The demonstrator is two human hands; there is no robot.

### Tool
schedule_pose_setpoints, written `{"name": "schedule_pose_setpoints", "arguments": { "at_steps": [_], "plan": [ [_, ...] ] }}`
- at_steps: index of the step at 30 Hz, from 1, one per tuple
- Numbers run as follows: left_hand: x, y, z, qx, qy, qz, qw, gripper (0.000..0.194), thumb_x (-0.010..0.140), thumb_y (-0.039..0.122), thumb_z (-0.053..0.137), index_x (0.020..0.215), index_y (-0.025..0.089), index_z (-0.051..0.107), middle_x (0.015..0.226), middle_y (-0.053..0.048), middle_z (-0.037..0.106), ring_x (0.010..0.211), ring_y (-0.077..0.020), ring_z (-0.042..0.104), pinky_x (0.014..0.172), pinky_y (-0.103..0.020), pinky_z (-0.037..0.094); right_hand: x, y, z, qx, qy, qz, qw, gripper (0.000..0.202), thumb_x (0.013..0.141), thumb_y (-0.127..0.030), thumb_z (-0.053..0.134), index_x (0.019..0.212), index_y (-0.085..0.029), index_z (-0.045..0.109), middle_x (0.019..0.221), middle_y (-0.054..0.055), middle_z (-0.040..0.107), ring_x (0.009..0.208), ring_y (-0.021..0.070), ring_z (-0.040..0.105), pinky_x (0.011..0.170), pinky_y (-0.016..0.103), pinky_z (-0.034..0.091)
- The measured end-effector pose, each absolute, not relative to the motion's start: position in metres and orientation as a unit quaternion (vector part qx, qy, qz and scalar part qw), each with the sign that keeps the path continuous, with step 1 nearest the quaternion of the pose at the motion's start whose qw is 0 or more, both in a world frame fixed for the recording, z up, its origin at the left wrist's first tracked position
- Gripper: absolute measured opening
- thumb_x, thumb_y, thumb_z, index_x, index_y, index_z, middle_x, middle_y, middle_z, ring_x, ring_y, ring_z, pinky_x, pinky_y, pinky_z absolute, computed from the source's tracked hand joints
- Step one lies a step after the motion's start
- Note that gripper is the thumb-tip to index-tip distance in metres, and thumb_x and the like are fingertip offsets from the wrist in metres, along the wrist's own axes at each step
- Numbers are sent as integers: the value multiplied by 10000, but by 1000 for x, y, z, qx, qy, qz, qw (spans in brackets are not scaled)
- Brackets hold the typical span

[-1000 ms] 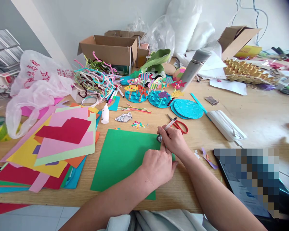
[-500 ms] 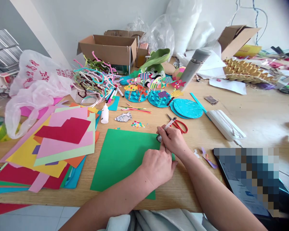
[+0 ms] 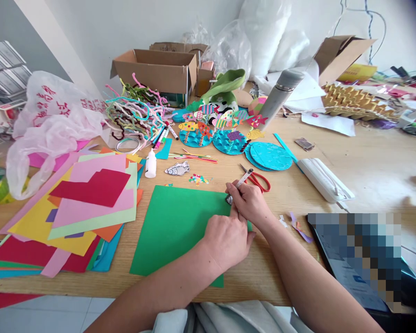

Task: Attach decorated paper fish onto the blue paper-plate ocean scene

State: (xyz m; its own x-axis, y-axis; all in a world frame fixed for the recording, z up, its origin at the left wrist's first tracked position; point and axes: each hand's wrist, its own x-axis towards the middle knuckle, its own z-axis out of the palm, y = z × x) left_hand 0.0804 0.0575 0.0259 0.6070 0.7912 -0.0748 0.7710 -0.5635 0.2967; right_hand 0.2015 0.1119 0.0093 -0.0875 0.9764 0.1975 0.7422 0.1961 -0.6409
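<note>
A green sheet of paper (image 3: 173, 231) lies in front of me, and both hands are at its upper right corner. My right hand (image 3: 247, 199) is closed around a white marker (image 3: 245, 176), its tip end down at the paper. Beneath the fingers shows part of a small grey-and-white paper fish cutout (image 3: 229, 199); the rest is hidden. My left hand (image 3: 227, 243) presses this cutout down with a straight index finger, its other fingers curled. Just beyond the right hand lie red-handled scissors (image 3: 262, 182). A similar fish cutout (image 3: 178, 169) sits behind the sheet.
Left are stacked coloured papers (image 3: 90, 194), a white glue bottle (image 3: 151, 164) and pipe cleaners (image 3: 138, 118). Behind stand blue discs with paper fish (image 3: 229, 141) and a grey bottle (image 3: 279, 99). A power strip (image 3: 326, 180) and a tablet-like device (image 3: 336, 273) lie right.
</note>
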Motion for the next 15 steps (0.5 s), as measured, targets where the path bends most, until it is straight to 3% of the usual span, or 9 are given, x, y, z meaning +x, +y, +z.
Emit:
{"name": "schedule_pose_setpoints", "arguments": {
  "at_steps": [15],
  "plan": [
    [81,59,27,881,444,20,164,438,910,426,460,1205,108,525,1089,-175,616,716,-218,664,578,-313,501,202,112,8,-588,-715,208,316,409,934,-388,401,627,-173,566,581,39,601,497,121,525,511,247,374]
  ]
}}
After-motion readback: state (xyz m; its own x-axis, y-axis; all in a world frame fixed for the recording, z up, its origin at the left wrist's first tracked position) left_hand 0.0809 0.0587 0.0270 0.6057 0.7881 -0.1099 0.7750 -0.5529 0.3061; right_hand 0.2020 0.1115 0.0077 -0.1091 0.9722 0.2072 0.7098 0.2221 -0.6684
